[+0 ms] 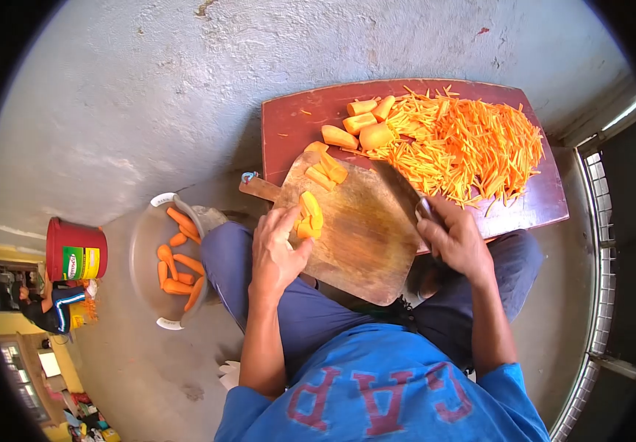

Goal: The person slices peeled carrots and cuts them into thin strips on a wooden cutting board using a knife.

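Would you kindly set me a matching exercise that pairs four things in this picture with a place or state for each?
Things:
1. Knife
2. Carrot shreds
3. Basin
4. Bucket

Places or states:
A. Red, with a green and yellow label
B. Gripped in the right hand
C. Holding carrots
D. Heaped on the low table

Pairs: 1-B, 2-D, 3-C, 4-A
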The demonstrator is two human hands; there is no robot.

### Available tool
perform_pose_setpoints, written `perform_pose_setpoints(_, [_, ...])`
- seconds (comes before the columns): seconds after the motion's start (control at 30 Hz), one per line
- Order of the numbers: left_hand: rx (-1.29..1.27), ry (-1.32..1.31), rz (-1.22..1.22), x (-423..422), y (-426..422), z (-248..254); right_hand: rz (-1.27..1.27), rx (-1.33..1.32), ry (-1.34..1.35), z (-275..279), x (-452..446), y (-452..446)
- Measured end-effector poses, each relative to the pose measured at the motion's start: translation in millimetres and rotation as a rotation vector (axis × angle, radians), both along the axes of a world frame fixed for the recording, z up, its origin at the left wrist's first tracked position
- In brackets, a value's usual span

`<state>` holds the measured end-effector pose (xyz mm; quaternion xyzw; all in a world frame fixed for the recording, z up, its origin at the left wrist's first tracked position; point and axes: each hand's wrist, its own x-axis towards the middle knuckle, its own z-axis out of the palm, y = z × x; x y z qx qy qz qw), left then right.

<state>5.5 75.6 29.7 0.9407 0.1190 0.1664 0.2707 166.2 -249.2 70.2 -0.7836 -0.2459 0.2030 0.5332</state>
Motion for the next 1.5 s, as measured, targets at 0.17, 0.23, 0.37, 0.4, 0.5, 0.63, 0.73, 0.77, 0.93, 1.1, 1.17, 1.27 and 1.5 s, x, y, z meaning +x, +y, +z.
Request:
perform_pose_setpoints(0.17, [0.077,0.014,-0.004,24,-1,-2,0.069,-0.048,-0.008,-13,-24,-4])
perform_pose_setpoints(0.23, [0.058,0.012,-0.036,42,9,-7,0.072,-0.063,-0.012,-14,-26,-1])
perform_pose_setpoints(0.37, [-0.186,0.136,-0.039,59,19,-10,0.08,-0.089,0.012,3,-27,4])
perform_pose_setpoints(0.4, [-0.163,0.118,-0.042,61,18,-12,0.074,-0.104,0.031,8,-28,5])
perform_pose_setpoints(0.5, [-0.072,0.097,-0.051,65,15,-11,0.061,-0.113,0.03,10,-29,6])
perform_pose_setpoints(0.63, [-0.028,0.15,-0.027,66,3,10,0.088,-0.116,-0.028,9,-29,6])
perform_pose_setpoints(0.73, [-0.023,0.037,-0.03,63,-6,3,0.08,-0.011,-0.186,-7,-32,5])
perform_pose_setpoints(0.77, [-0.006,0.003,-0.053,60,-13,1,0.085,-0.06,-0.107,-6,-33,1])
perform_pose_setpoints(0.93, [0.056,-0.025,-0.212,39,-77,-15,0.111,-0.158,0.063,21,-41,-3])
perform_pose_setpoints(1.1, [-0.05,-0.104,-0.241,20,-103,-16,0.116,-0.151,0.039,28,-47,-5])
perform_pose_setpoints(1.17, [-0.15,-0.08,-0.198,15,-94,-16,0.114,-0.173,0.029,32,-50,-6])
perform_pose_setpoints(1.27, [-0.204,-0.03,-0.257,16,-72,-17,0.121,-0.184,0.016,34,-54,-6])
perform_pose_setpoints(1.5, [-0.182,0.0,-0.275,21,-72,-16,0.202,-0.153,0.003,28,-57,-4])
